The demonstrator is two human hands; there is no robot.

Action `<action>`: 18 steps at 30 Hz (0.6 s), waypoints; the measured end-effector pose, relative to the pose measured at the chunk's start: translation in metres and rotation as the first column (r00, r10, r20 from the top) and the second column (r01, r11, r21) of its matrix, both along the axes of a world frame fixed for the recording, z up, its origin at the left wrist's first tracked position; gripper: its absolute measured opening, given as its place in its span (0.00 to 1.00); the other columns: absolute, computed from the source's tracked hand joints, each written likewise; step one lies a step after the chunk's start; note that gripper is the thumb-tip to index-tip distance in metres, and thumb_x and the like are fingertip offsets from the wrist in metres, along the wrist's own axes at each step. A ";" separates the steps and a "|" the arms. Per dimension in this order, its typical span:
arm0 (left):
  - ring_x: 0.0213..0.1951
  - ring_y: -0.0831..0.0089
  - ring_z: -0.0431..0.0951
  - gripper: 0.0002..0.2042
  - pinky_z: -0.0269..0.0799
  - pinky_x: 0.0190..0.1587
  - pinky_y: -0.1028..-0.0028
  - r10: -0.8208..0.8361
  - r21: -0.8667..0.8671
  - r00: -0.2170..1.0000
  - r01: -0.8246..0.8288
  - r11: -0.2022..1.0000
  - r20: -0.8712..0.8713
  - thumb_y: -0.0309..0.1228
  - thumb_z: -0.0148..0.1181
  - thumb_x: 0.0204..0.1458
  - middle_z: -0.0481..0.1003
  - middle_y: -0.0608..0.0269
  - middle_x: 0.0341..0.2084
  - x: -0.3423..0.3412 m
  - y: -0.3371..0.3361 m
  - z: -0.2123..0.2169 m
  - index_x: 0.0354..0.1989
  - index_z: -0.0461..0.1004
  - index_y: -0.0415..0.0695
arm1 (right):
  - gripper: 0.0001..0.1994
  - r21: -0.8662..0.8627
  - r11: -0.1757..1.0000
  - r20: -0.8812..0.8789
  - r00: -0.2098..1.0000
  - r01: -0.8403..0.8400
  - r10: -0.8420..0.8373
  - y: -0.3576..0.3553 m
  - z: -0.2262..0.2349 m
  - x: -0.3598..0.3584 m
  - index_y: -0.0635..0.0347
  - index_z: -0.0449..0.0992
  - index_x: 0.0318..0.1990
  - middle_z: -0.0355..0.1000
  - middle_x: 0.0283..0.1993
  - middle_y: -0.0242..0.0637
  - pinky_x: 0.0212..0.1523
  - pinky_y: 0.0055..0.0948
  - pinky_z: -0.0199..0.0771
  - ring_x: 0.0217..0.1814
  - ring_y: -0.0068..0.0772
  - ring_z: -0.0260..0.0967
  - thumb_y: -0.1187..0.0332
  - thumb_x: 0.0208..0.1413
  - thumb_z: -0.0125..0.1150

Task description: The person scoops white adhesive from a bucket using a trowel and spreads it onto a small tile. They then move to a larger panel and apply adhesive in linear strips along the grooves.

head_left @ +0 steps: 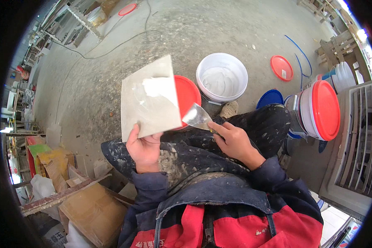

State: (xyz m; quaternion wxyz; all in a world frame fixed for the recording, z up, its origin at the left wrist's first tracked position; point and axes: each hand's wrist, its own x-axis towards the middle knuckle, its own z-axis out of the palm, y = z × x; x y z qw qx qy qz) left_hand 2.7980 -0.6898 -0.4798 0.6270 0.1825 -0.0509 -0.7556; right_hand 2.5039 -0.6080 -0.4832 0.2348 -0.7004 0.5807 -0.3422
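Observation:
My left hand (144, 148) grips the lower edge of a flat beige-grey board (146, 115), thumb on its face. A patch of white paste (158, 87) lies on the board's upper part, with thinner smears beside it. In my right hand (235, 142) is a putty knife (197, 117), its fingers closed round the handle. The metal blade points up and left, close to the board's right edge. Beyond my lap stands a white bucket (222, 77) partly filled with white paste. A red lid (188, 99) shows partly behind the board.
More buckets with a red lid (325, 110) stand at the right beside a grey vented unit (359, 136). Another red lid (281, 67) and a blue strap (297, 49) lie on the floor. Cardboard boxes (95, 211) crowd the lower left. A dark cable (111, 48) crosses the floor.

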 end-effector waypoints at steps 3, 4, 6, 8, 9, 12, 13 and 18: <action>0.63 0.43 0.72 0.25 0.82 0.52 0.44 0.043 0.010 0.999 -0.043 0.999 0.034 0.29 0.44 0.66 0.68 0.45 0.65 -0.006 -0.010 0.010 0.72 0.56 0.40 | 0.22 0.240 0.970 0.272 0.956 0.040 -0.107 0.012 -0.028 -0.012 0.56 0.74 0.61 0.78 0.35 0.46 0.27 0.34 0.75 0.27 0.40 0.76 0.72 0.57 0.64; 0.64 0.43 0.71 0.25 0.82 0.53 0.44 0.072 0.018 0.993 -0.074 0.997 0.095 0.29 0.44 0.67 0.68 0.45 0.65 -0.011 -0.016 0.013 0.72 0.56 0.39 | 0.18 0.586 0.809 0.447 0.817 0.040 -0.364 0.009 -0.021 -0.020 0.61 0.72 0.58 0.78 0.33 0.43 0.21 0.29 0.71 0.22 0.30 0.73 0.71 0.60 0.61; 0.62 0.44 0.73 0.25 0.81 0.54 0.45 0.045 -0.009 0.963 -0.044 0.999 0.267 0.28 0.47 0.66 0.69 0.45 0.64 -0.013 -0.020 0.001 0.71 0.57 0.39 | 0.15 0.611 0.782 0.742 0.433 -0.123 -0.511 -0.001 0.001 -0.032 0.63 0.69 0.56 0.77 0.32 0.40 0.17 0.24 0.66 0.19 0.25 0.69 0.70 0.64 0.56; 0.62 0.46 0.74 0.24 0.80 0.55 0.44 -0.010 0.029 0.937 0.000 1.000 0.349 0.28 0.47 0.66 0.70 0.47 0.64 -0.020 -0.022 -0.013 0.70 0.59 0.39 | 0.11 0.606 0.772 0.784 0.310 -0.191 -0.539 -0.012 0.019 -0.035 0.62 0.69 0.52 0.76 0.32 0.40 0.16 0.25 0.65 0.20 0.26 0.69 0.68 0.67 0.50; 0.59 0.47 0.76 0.24 0.83 0.52 0.46 -0.054 0.078 0.941 0.030 0.997 0.335 0.28 0.48 0.65 0.71 0.46 0.63 -0.022 -0.023 -0.026 0.69 0.60 0.39 | 0.11 0.629 0.752 0.769 0.302 -0.197 -0.564 -0.016 0.019 -0.036 0.62 0.70 0.51 0.76 0.32 0.40 0.17 0.25 0.65 0.21 0.27 0.70 0.67 0.67 0.50; 0.58 0.46 0.77 0.24 0.85 0.49 0.47 -0.128 0.191 0.958 0.080 0.978 0.256 0.28 0.49 0.65 0.71 0.46 0.62 -0.041 -0.021 -0.061 0.69 0.60 0.39 | 0.10 0.681 0.712 0.725 0.295 -0.170 -0.622 -0.018 0.008 -0.041 0.62 0.70 0.48 0.76 0.32 0.40 0.17 0.27 0.66 0.21 0.28 0.70 0.67 0.67 0.49; 0.59 0.45 0.76 0.24 0.83 0.52 0.47 -0.146 0.213 0.962 0.096 0.972 0.230 0.29 0.50 0.64 0.71 0.44 0.62 -0.048 -0.020 -0.072 0.69 0.59 0.38 | 0.09 0.696 0.701 0.710 0.298 -0.156 -0.639 -0.017 0.002 -0.042 0.62 0.71 0.47 0.76 0.32 0.40 0.18 0.27 0.67 0.22 0.28 0.70 0.67 0.67 0.49; 0.61 0.46 0.75 0.23 0.79 0.57 0.46 -0.166 0.296 0.960 0.094 0.950 0.225 0.34 0.51 0.67 0.70 0.44 0.62 -0.058 -0.018 -0.107 0.68 0.61 0.39 | 0.10 0.743 0.653 0.668 0.225 -0.147 -0.709 -0.007 -0.014 -0.045 0.62 0.70 0.47 0.76 0.32 0.39 0.19 0.29 0.68 0.22 0.29 0.70 0.66 0.68 0.49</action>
